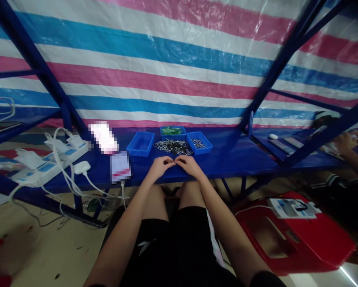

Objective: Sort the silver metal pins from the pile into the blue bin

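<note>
My left hand (160, 167) and my right hand (188, 164) meet at the table's front edge, fingertips pinched close together. Whatever they hold is too small to make out. Just beyond them lies a loose pile of small metal and dark pieces (173, 146). A blue tray (140, 144) with nothing visible in it stands left of the pile. Behind the pile, another blue tray (173, 136) holds green pieces (171, 130). The blue tray on the right (205, 150) contains small metal pieces (197, 143).
Two blurred-out devices (103, 137) (120, 166) lie left on the blue table (238, 155). Farther left are a power strip (50, 165) and white cables. A red stool (313, 243) stands low at right. Another person's hand (345, 142) shows at far right.
</note>
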Tool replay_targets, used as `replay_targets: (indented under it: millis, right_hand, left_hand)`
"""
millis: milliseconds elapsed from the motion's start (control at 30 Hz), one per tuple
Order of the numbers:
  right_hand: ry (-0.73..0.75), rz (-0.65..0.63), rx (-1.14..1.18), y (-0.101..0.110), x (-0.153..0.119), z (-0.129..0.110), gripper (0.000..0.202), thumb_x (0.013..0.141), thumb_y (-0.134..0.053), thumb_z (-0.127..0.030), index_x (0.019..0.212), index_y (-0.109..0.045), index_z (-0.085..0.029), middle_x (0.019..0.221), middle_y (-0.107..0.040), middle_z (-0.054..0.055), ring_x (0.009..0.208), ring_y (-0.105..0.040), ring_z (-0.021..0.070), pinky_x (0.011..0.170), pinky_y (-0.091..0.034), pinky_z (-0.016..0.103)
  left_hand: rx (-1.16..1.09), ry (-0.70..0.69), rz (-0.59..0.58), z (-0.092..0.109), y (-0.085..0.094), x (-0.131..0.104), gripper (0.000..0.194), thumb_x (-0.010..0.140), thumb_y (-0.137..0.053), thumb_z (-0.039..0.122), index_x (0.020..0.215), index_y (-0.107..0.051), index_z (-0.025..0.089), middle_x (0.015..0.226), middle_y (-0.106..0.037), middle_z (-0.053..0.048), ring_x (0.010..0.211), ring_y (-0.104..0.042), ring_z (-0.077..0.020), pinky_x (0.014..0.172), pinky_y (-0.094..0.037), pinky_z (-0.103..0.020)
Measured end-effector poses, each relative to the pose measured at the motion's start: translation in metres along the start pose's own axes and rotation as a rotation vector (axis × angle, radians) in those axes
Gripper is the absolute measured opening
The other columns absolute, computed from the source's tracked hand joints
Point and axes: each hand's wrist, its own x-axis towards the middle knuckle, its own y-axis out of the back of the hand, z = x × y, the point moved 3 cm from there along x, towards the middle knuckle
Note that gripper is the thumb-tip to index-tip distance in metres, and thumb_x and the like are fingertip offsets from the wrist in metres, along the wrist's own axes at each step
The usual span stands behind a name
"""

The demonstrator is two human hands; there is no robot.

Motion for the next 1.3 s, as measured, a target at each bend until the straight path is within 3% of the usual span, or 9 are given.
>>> replay_targets:
  millis: [233, 333, 533, 933, 1100, 1200, 1300]
  right_hand:
    - [-0.065, 0.009, 0.031, 0.0003, -0.0020, -0.0025, 0.023, 0.082, -0.053, -0.036, 0.095, -0.061, -0.019, 0.081, -0.063, 0.001, 0.069, -0.055, 0.0121, 0.067, -0.041, 0.023]
    - [-0.093, 0.029, 0.095, 0.0021, -0.0024, -0.0048, 0.029, 0.082, -0.052, -0.038, 0.104, -0.058, -0.019, 0.081, -0.062, 0.000, 0.069, -0.056, 0.0119, 0.068, -0.042, 0.023]
    - [-0.045, 0.020, 0.077, 0.0022, -0.0019, -0.0027, 0.019, 0.084, -0.049, -0.032, 0.085, -0.062, -0.018, 0.083, -0.064, 0.001, 0.076, -0.057, 0.0130, 0.071, -0.040, 0.024]
    - [0.006, 0.019, 0.014, 0.0015, 0.0005, -0.0025, 0.017, 0.085, -0.050, -0.031, 0.083, -0.062, -0.019, 0.084, -0.062, 0.002, 0.079, -0.055, 0.0134, 0.076, -0.040, 0.025]
    - [-0.035, 0.039, 0.079, 0.0021, -0.0011, -0.0028, 0.020, 0.085, -0.049, -0.034, 0.091, -0.062, -0.019, 0.086, -0.064, 0.002, 0.078, -0.057, 0.0133, 0.073, -0.042, 0.025]
    - [-0.070, 0.066, 0.121, 0.0036, -0.0018, -0.0022, 0.023, 0.084, -0.050, -0.035, 0.097, -0.060, -0.019, 0.088, -0.064, 0.002, 0.078, -0.058, 0.0136, 0.074, -0.043, 0.025]
    - [-0.043, 0.046, 0.096, 0.0037, -0.0016, -0.0035, 0.020, 0.085, -0.049, -0.033, 0.090, -0.062, -0.019, 0.086, -0.064, 0.001, 0.078, -0.057, 0.0133, 0.073, -0.042, 0.024]
  left_hand:
    - [-0.126, 0.014, 0.084, -0.0025, 0.0001, 0.0005, 0.022, 0.076, -0.055, 0.037, 0.082, -0.060, 0.016, 0.081, -0.065, -0.004, 0.077, -0.060, -0.0164, 0.072, -0.047, -0.027]
    - [-0.085, 0.037, 0.048, -0.0041, -0.0028, 0.0007, 0.021, 0.076, -0.055, 0.036, 0.080, -0.061, 0.016, 0.076, -0.065, -0.003, 0.071, -0.060, -0.0160, 0.068, -0.047, -0.026]
    - [-0.004, 0.027, 0.055, -0.0024, -0.0014, -0.0007, 0.022, 0.075, -0.057, 0.037, 0.079, -0.064, 0.016, 0.074, -0.065, -0.003, 0.067, -0.059, -0.0154, 0.065, -0.044, -0.025]
    - [-0.107, -0.012, 0.052, 0.0045, 0.0016, -0.0009, 0.022, 0.078, -0.054, 0.035, 0.084, -0.062, 0.016, 0.087, -0.066, -0.005, 0.082, -0.060, -0.0178, 0.074, -0.047, -0.029]
    - [-0.217, 0.042, 0.088, -0.0014, 0.0005, -0.0008, 0.019, 0.077, -0.053, 0.032, 0.085, -0.056, 0.015, 0.081, -0.065, -0.005, 0.080, -0.062, -0.0172, 0.074, -0.048, -0.029]
    - [-0.142, 0.037, 0.043, -0.0008, -0.0004, -0.0013, 0.020, 0.076, -0.054, 0.033, 0.084, -0.059, 0.015, 0.078, -0.065, -0.005, 0.074, -0.061, -0.0164, 0.070, -0.048, -0.027]
    - [-0.068, 0.018, 0.028, 0.0020, 0.0000, -0.0017, 0.021, 0.077, -0.053, 0.034, 0.083, -0.062, 0.016, 0.078, -0.065, -0.004, 0.072, -0.060, -0.0161, 0.069, -0.047, -0.027]
